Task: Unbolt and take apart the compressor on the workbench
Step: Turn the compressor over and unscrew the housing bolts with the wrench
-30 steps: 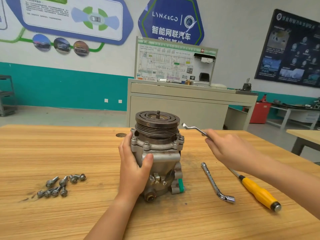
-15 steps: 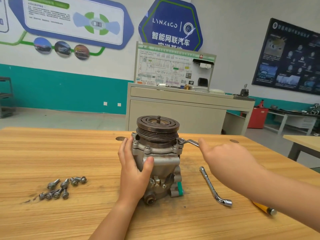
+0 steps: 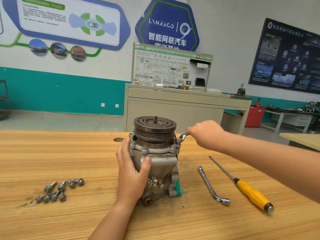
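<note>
Compressor (image 3: 155,158) upright on the workbench (image 3: 69,153); my left hand (image 3: 133,172) wraps its body. Right hand (image 3: 206,134) is clenched on the wrench (image 3: 183,136), ring seemingly seated on the compressor's right flange bolt (image 3: 178,140). I'd brace hard, pull flat, short strokes.

The room is evenly and brightly lit, only soft shadows are cast, and straight lines are bowed at the edges.
</note>
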Tool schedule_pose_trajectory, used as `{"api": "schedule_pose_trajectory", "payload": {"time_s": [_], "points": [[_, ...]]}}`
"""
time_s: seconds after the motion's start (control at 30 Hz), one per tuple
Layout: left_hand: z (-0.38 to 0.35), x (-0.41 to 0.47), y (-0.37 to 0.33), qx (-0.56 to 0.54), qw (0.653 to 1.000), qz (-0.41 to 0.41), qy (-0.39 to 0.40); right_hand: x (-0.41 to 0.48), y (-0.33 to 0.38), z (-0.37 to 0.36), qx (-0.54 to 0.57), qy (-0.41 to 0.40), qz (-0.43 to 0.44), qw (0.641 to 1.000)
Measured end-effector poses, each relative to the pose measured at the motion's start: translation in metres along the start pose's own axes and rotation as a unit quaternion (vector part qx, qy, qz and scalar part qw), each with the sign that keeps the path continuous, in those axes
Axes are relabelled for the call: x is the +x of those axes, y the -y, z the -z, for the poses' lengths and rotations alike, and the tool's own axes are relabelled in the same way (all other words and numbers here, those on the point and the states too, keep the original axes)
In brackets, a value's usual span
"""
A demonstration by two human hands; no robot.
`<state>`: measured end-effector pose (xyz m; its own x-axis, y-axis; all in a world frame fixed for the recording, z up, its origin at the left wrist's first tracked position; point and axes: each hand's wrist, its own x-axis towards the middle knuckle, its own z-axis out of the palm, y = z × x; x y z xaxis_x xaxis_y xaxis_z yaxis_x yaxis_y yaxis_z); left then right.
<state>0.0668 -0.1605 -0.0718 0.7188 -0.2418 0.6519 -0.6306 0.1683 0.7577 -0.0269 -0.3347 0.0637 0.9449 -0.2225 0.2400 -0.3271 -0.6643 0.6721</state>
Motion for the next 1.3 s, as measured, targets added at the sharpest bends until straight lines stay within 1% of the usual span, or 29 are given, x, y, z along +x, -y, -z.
{"api": "schedule_pose_trajectory", "payload": {"time_s": [0.07,0.13,0.2,0.27,0.3,0.33,0.4,0.43,0.47,0.5,0.53,0.6,0.67,0.7,0.9,1.03,1.2,1.3], "points": [[0.002,0.001,0.001,0.007,1.000,-0.007,0.003,0.016,0.007,-0.015,0.059,-0.078,0.025,0.995],[0.003,0.002,0.001,0.017,1.000,-0.016,0.002,0.030,0.011,-0.022,0.107,-0.127,0.046,0.985],[0.004,0.003,0.000,0.023,1.000,-0.020,0.003,0.038,0.014,-0.021,0.138,-0.141,0.055,0.979],[0.004,0.003,0.000,0.023,1.000,-0.021,0.003,0.037,0.013,-0.019,0.174,-0.144,0.037,0.973],[0.004,0.003,0.001,0.023,1.000,-0.020,0.004,0.032,0.013,-0.020,0.213,-0.160,0.006,0.964],[0.005,0.003,0.001,0.024,0.999,-0.020,0.004,0.025,0.013,-0.020,0.264,-0.184,-0.034,0.946],[0.004,0.003,0.001,0.025,1.000,-0.020,0.003,0.007,0.010,-0.017,0.370,-0.214,-0.099,0.898],[0.004,0.003,0.001,0.024,1.000,-0.018,0.002,-0.004,0.008,-0.014,0.405,-0.221,-0.110,0.881],[0.004,0.003,0.000,0.022,1.000,-0.015,0.003,-0.014,0.006,-0.011,0.420,-0.219,-0.112,0.873],[0.004,0.003,0.000,0.021,1.000,-0.014,0.003,-0.025,0.004,-0.007,0.418,-0.208,-0.108,0.878],[0.004,0.003,0.000,0.020,1.000,-0.013,0.003,-0.035,0.002,-0.004,0.398,-0.186,-0.102,0.893],[0.004,0.003,0.000,0.020,1.000,-0.012,0.000,-0.052,0.000,0.003,0.340,-0.116,-0.088,0.929],[0.004,0.003,0.000,0.020,1.000,-0.009,0.000,-0.064,0.001,0.011,0.292,-0.048,-0.085,0.952],[0.004,0.002,-0.001,0.020,1.000,-0.009,0.000,-0.069,0.001,0.015,0.271,-0.027,-0.084,0.959],[0.005,0.001,-0.003,0.018,1.000,-0.009,0.003,-0.076,0.007,0.035,0.178,0.027,-0.072,0.981],[0.004,0.002,-0.004,0.015,1.000,-0.010,-0.001,-0.077,0.022,0.054,0.141,0.055,-0.065,0.986],[0.003,0.001,-0.004,0.006,1.000,-0.007,-0.002,-0.074,0.038,0.079,0.074,0.123,-0.042,0.989],[0.003,0.002,-0.004,0.001,1.000,-0.005,-0.003,-0.073,0.037,0.082,0.016,0.120,-0.012,0.993]]}}
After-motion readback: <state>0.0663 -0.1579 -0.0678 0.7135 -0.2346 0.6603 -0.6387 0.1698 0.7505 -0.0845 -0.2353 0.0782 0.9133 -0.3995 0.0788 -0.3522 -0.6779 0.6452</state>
